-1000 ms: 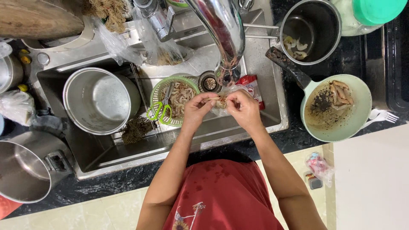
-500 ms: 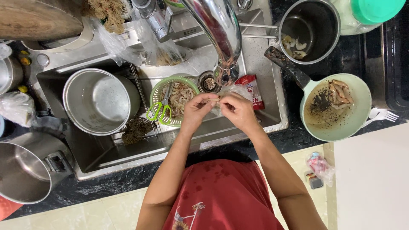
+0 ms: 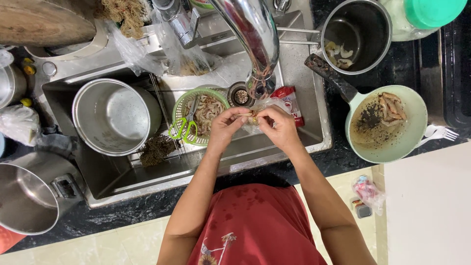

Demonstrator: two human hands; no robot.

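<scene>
1. Hands first: the left hand point(image 3: 226, 125) and the right hand point(image 3: 277, 126) meet over the sink point(image 3: 314, 122), fingertips pinched together on one small shrimp point(image 3: 253, 116). Both are closed in a fine pinch, not a fist.
2. Shrimp stays between the two thumbs, directly below the tap point(image 3: 248, 41) and above a clear bag point(image 3: 274, 104) that lies just beyond the right hand. Peeling seems to be the step, judged from the pinch; the shell itself is too small to make out.
3. Keep one hand as the anchor on the body and let the other pull away in short tugs, so the flesh does not tear.
4. Hold the work low over the sink, so scraps fall in and not onto the dark surface point(image 3: 147, 216) near the person's body.
5. Green basket point(image 3: 180, 105) sits just left of the left hand, with more shrimp and green scissors point(image 3: 185, 126) in it; reach there for the next one without crossing arms.
6. Green pan point(image 3: 409, 105), well to the right of the right hand, holds several shrimp and dark bits; it looks a likely place for finished ones, though that is a guess.
7. Steel pot point(image 3: 112, 115) lies further left, beyond the basket, apart from both hands.
8. Wet fingers slip, so grip near the tail.
</scene>
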